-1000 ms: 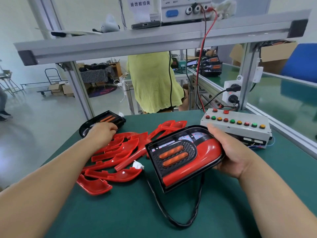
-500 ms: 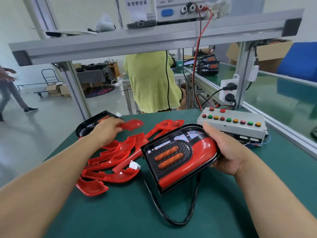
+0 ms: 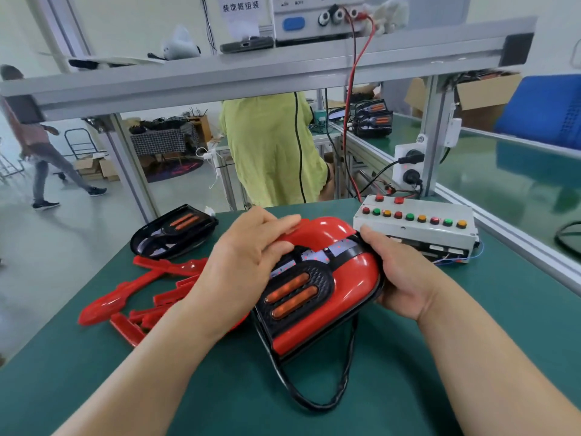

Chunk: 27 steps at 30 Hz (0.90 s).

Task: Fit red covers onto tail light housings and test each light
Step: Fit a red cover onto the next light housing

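Green bench (image 3: 239, 410), loose covers (image 3: 103, 309), button box (image 3: 415, 229)

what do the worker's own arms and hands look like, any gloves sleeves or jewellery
The left hand and right hand wear no gloves, and no ring shows on the visible fingers. The left forearm and right forearm are uncovered to the frame's edge, with no sleeve, watch or wristband in view.

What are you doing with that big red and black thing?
A person is putting together a tail light. The right hand grips the tail light housing, and the left hand holds a red cover against its top. Spare covers lie in a pile on the left; the button box sits behind.
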Motion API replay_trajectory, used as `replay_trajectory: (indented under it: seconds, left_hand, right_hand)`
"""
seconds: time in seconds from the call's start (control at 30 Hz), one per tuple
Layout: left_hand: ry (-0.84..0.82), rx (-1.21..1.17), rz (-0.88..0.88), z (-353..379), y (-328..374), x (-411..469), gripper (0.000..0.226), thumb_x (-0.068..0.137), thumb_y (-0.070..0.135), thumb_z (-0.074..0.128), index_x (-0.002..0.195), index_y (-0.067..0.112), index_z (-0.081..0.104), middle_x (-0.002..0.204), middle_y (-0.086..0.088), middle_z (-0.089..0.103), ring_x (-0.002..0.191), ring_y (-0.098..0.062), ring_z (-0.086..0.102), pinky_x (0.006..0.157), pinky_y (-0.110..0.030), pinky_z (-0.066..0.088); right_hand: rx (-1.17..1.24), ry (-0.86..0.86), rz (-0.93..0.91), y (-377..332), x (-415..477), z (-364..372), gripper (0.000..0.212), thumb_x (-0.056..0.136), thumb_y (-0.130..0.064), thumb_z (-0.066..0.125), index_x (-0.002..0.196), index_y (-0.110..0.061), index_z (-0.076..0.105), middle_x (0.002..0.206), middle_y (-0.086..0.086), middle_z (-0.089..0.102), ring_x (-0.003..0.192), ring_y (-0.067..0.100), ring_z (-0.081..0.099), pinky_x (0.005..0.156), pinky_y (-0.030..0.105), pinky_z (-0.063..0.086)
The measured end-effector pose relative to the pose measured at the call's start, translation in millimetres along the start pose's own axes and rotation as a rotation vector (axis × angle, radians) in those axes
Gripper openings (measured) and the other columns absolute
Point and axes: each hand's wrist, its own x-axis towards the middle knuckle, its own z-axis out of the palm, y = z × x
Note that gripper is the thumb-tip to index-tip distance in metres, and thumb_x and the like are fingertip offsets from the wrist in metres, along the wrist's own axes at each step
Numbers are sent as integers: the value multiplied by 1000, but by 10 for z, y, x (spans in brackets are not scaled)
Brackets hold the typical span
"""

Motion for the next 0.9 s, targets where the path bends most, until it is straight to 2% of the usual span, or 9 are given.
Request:
replay_trajectory:
  seconds: [0.07, 0.17, 0.27, 0.4, 0.5, 0.7, 0.9]
  left_hand:
    - [-6, 41, 20, 25, -7, -41, 34, 93, 7, 65, 124, 20, 69, 96, 4, 57, 94, -10, 58, 86, -17, 43]
    - [-4, 77, 21, 81, -24, -71, 30, 92, 7, 65, 121, 16, 71, 95, 5, 56, 94, -10, 57, 84, -10, 40]
    - [1, 54, 25, 115, -19, -99, 29, 93, 6, 65, 120, 14, 70, 100, 8, 54, 99, -9, 57, 87, -7, 39]
    - [20, 58, 10, 156, -4, -116, 29, 93, 8, 65, 120, 15, 70, 101, 8, 57, 100, -9, 57, 93, -23, 44]
    - [14, 51, 6, 175, 22, -131, 29, 94, 8, 63, 121, 13, 69, 100, 7, 56, 96, -8, 56, 90, -16, 43]
    - [-6, 79, 42, 141, 38, -113, 30, 93, 3, 62, 123, 9, 68, 100, 1, 57, 96, -15, 58, 90, -25, 47]
    - [8, 87, 39, 146, 60, -128, 25, 95, 4, 60, 119, 3, 67, 98, 0, 57, 93, -13, 58, 86, -24, 49]
  right_hand:
    - [-10, -19, -24, 9, -6, 20, 42, 101, -40, 49, 82, -17, 78, 84, 10, 77, 64, 19, 73, 51, 29, 57]
    - [-13, -23, -40, 17, -22, 44, 47, 101, -38, 49, 73, -17, 79, 82, 12, 77, 63, 20, 73, 52, 29, 59]
    - [-5, -11, -46, 17, -33, 54, 39, 102, -37, 50, 84, -13, 75, 84, 15, 76, 66, 22, 73, 59, 33, 60]
    - [10, -15, -41, 34, -27, 70, 37, 103, -36, 48, 89, -12, 73, 84, 12, 77, 66, 21, 73, 54, 30, 59]
    - [11, -21, -36, 27, -29, 73, 37, 103, -38, 48, 94, -11, 72, 86, 13, 77, 67, 21, 73, 55, 29, 58]
    - [8, -36, -53, 32, -33, 97, 37, 103, -38, 47, 95, -11, 72, 87, 13, 76, 70, 21, 73, 62, 30, 60]
    - [8, -31, -41, 12, -42, 71, 35, 102, -38, 49, 97, -10, 70, 82, 13, 76, 66, 21, 72, 58, 30, 59]
